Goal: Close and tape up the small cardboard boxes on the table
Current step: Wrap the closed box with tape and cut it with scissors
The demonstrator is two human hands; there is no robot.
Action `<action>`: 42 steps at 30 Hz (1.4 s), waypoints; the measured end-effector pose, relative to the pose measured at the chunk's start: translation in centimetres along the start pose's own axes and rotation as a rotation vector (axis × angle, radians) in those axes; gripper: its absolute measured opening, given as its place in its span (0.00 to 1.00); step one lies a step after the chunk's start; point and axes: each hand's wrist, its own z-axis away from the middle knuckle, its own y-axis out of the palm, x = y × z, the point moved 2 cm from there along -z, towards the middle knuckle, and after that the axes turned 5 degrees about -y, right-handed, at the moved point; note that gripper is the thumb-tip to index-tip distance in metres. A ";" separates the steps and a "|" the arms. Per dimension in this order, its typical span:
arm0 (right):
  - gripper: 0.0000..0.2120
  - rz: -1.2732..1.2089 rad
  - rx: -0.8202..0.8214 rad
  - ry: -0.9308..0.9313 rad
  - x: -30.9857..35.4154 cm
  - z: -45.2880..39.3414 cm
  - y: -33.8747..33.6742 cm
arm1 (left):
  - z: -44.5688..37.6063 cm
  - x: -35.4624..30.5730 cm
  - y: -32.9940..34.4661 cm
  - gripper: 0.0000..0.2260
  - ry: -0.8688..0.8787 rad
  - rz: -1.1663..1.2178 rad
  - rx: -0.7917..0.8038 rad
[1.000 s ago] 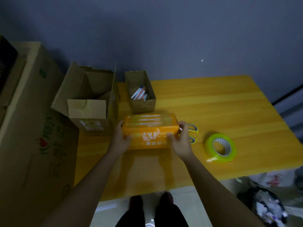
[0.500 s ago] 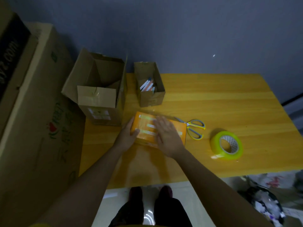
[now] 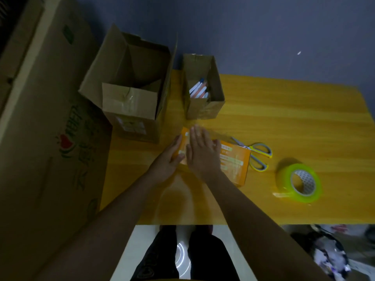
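Observation:
A small orange box (image 3: pixel 233 161) lies flat on the yellow table (image 3: pixel 284 118). My right hand (image 3: pixel 203 153) presses flat on its top with straight fingers, covering its left half. My left hand (image 3: pixel 168 159) rests against the box's left end, fingers extended along its side. A roll of yellow-green tape (image 3: pixel 300 182) stands to the right of the box. Yellow-handled scissors (image 3: pixel 255 154) lie between the box and the roll. A small open brown carton (image 3: pixel 203 88) holding pens stands behind the orange box.
A larger open cardboard box (image 3: pixel 132 92) sits at the table's left rear corner. A very large carton (image 3: pixel 44 138) stands on the floor to the left. A bin with rubbish (image 3: pixel 328 254) is at the lower right. The wall is just behind the table.
The orange box was held upright in both hands, then laid flat. My right hand has slid leftward across its top, and my left hand stays at the left end.

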 end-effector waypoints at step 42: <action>0.27 -0.067 0.000 0.072 -7.0 4.3 -0.5 | -1.6 -4.6 2.5 0.28 0.116 -0.708 -0.326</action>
